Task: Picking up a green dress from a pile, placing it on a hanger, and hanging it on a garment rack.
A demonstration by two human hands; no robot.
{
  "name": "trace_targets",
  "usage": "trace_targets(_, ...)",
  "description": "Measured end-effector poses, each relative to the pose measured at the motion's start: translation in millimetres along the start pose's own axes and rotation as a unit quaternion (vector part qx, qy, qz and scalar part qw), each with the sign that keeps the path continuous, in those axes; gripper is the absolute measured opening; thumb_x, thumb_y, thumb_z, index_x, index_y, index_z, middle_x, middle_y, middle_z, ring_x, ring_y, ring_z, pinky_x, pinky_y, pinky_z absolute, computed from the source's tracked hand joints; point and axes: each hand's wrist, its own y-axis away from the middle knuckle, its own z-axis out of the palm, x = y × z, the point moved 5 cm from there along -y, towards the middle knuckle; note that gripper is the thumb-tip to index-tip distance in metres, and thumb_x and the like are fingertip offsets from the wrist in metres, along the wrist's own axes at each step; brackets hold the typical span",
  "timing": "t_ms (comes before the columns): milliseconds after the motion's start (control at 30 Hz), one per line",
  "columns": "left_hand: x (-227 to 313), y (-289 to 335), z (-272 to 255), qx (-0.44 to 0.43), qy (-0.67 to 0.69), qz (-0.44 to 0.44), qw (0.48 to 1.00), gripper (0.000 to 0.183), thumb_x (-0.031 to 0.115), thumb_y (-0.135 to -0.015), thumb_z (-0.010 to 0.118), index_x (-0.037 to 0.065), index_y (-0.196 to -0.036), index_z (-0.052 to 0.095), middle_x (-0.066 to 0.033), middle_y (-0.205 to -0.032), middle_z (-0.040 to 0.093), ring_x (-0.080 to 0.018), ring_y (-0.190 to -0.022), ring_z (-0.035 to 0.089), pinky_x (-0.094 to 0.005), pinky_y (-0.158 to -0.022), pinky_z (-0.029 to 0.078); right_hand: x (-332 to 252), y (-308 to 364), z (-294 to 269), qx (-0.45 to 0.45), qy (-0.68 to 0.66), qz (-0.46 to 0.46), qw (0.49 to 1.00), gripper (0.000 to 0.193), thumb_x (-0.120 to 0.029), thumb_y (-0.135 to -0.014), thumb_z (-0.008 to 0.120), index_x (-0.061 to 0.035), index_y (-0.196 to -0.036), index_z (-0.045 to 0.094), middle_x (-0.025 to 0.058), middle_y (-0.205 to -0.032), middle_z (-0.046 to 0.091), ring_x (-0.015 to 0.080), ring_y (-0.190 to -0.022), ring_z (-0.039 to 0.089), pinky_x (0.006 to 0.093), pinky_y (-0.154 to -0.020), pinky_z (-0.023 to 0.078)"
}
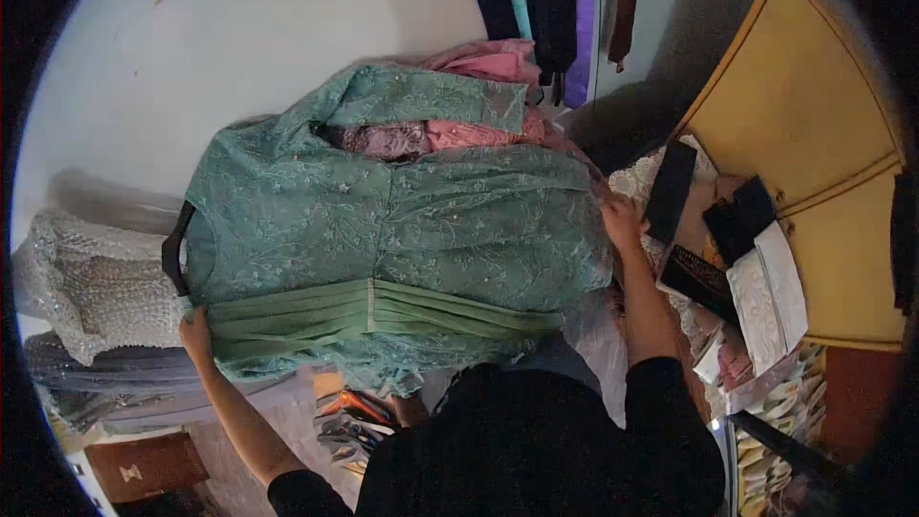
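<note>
Dress (306, 201) was already on hanger (172, 257) and spread, left hand (196, 333) pinching shoulder edge, right hand (622, 222) gripping hem, neither released.

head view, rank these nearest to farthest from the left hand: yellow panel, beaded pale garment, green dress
1. green dress: touching the left hand
2. beaded pale garment: just left of that hand
3. yellow panel: across on the far right
</note>
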Motion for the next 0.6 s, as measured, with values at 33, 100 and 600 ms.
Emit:
trace_targets(33, -16, -1, -10, 0.003, -0.04, 0.007, 0.999, 0.064, 0.046, -0.075, 0.059, -0.012, -0.1, 0.057, -0.0321, -0.098, 0.058, -0.0449, -0.095, 0.054, -0.0471, -0.083, 0.041, -57, 13, -20, -0.002, -0.004, -0.006, 1.0, 0.031, -0.039, -0.083, 0.053, -0.017, -0.1, 0.068, 0.0059, -0.128, 0.047, 0.0309, -0.124, 0.035, 0.0668, -0.093, 0.018)
trace_targets(100, -9, -9, 1, -0.001, -0.047, 0.017, 0.999, 0.064, 0.046, -0.075, 0.059, -0.012, -0.1, 0.058, -0.0319, -0.098, 0.058, -0.0453, -0.094, 0.054, -0.0473, -0.082, 0.041, -99, 29, -54, 0.039, 0.07, 0.009, 0.997, 0.026, -0.03, -0.077, 0.064, -0.0092, -0.09, 0.07, 0.0096, -0.115, 0.054, 0.0272, -0.113, 0.044, 0.0459, -0.1, 0.026)
trace_targets(600, 113, 72, 109, -0.017, 0.186, 0.128, 0.974, 0.053, 0.043, -0.076, 0.066, -0.008, -0.087, 0.057, -0.0256, -0.081, 0.057, -0.0407, -0.077, 0.055, -0.0455, -0.07, 0.042, -263, 128, -38, 0.231, 0.097, -0.286, 0.925, 0.012, -0.023, -0.072, 0.065, -0.0153, -0.081, 0.065, 0.0022, -0.116, 0.052, 0.0291, -0.115, 0.039, 0.0592, -0.09, 0.022)
